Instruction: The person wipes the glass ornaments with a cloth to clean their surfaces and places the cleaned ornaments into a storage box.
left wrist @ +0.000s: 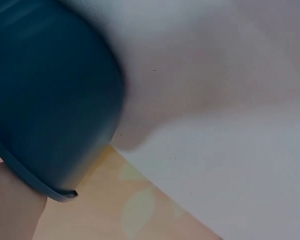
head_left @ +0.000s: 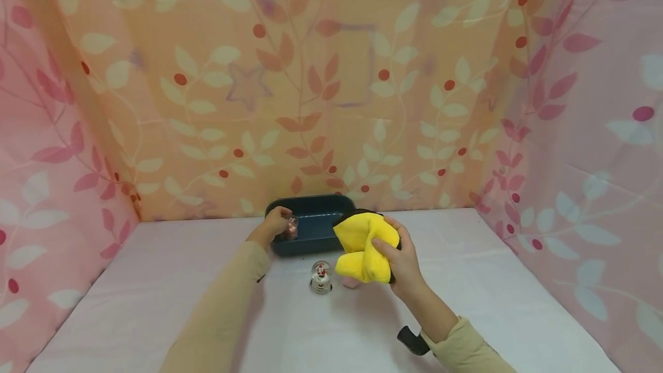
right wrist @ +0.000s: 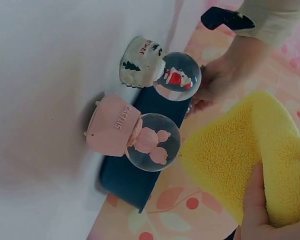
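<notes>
My left hand (head_left: 275, 224) reaches over the left end of a dark blue bin (head_left: 313, 243). Its fingers hold a small clear, pinkish object (head_left: 292, 228) inside the bin; its exact kind is hard to tell. A folded yellow cloth (head_left: 362, 246) with a dark edge is in my right hand (head_left: 406, 258), the thumb pressed on its front. Below the cloth, a pink-based snow globe (right wrist: 115, 125) marked CACTUS stands on the table, mostly hidden in the head view. Beside it is a white-based snow globe (head_left: 321, 278) with a red and white figure inside.
A white cloth covers the table (head_left: 290, 327). Patterned fabric (head_left: 311, 102) hangs behind and along both sides. Each wrist wears a black strap mount, the right one showing (head_left: 412, 341). The bin stands close to the back fabric.
</notes>
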